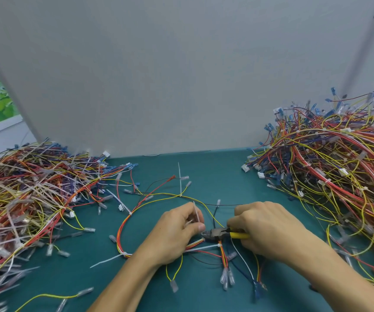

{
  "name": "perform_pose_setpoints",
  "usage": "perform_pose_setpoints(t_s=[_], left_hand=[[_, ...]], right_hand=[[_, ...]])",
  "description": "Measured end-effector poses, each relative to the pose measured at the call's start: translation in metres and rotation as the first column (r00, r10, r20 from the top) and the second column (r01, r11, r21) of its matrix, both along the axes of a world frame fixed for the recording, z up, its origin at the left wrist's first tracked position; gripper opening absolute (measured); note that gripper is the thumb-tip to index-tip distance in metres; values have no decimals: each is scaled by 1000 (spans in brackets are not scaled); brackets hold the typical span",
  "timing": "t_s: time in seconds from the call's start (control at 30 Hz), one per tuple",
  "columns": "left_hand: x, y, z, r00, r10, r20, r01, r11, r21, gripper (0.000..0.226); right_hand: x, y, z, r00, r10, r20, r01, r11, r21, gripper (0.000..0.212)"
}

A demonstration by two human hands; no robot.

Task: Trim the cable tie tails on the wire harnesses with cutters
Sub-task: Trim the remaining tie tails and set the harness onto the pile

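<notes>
Mid-task: left hand (177, 230) pinches a translucent white cable tie tail (196, 213), right hand (269, 228) grips yellow-handled steel cutters (218, 234) beside it, and the multicoloured wire harness (120, 230) has other long uncut tails (107, 260) left to trim.

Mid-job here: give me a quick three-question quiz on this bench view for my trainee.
1. True or false: the yellow-handled cutters lie unused on the green mat.
2. The left hand pinches: A) a white cable tie tail; B) a blue connector; C) nothing.
3. Fill in: the cutters are held by the ___ hand.
Key: 1 false; 2 A; 3 right hand.
</notes>
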State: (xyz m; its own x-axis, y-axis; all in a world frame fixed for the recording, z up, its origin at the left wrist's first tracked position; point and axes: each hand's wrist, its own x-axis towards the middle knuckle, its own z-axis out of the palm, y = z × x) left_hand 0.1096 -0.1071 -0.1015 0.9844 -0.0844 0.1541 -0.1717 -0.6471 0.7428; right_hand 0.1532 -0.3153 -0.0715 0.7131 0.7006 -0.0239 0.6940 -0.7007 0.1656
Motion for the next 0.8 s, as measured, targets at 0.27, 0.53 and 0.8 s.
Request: perform_pose_setpoints(t_s=[0.27,0.53,0.8], left_hand=[[-1,3,-1,996,43,-82,-55,986,-155,16],[-10,5,29,998,-24,-62,29,996,81,26],[-13,-8,31,956,-133,-262,221,913,342,35]], right_hand=[[-2,-1,2,997,-75,24,73,995,72,15],[-5,1,4,975,-149,-163,193,935,298,25],[-2,1,-6,949,-159,-271,251,901,353,16]])
